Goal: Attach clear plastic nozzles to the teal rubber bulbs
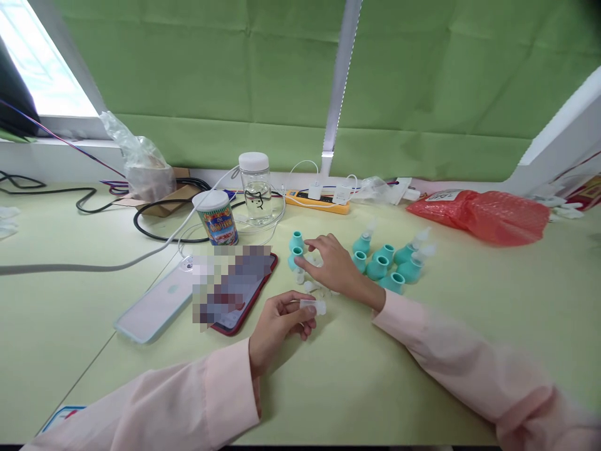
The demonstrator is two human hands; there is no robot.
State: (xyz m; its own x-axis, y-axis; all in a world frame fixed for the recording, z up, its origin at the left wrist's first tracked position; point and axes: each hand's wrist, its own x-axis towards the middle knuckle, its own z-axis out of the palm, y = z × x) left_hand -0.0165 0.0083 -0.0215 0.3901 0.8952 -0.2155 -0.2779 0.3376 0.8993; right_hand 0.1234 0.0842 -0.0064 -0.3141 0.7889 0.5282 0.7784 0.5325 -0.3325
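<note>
Between the thumb and fingers of my left hand (286, 319) is a small translucent plastic nozzle (313, 307), held low over the table. My right hand (332, 263) reaches left with thumb and index finger apart, close to two teal rubber bulbs (296, 241) with open necks. Whether it touches the nearer one I cannot tell. Small clear pieces (310, 286) lie on the table below it, partly hidden by the hand. Right of my right hand stand several more teal bulbs (377, 268). Some have open necks, and a few carry translucent nozzles (425, 252).
Left of my hands lie a phone in a red case (244, 294) and a pale phone (162, 300). Behind them stand an instant noodle cup (216, 219) and a water bottle (256, 191). Cables run to an orange power strip (319, 202). A red plastic bag (483, 216) lies at the back right.
</note>
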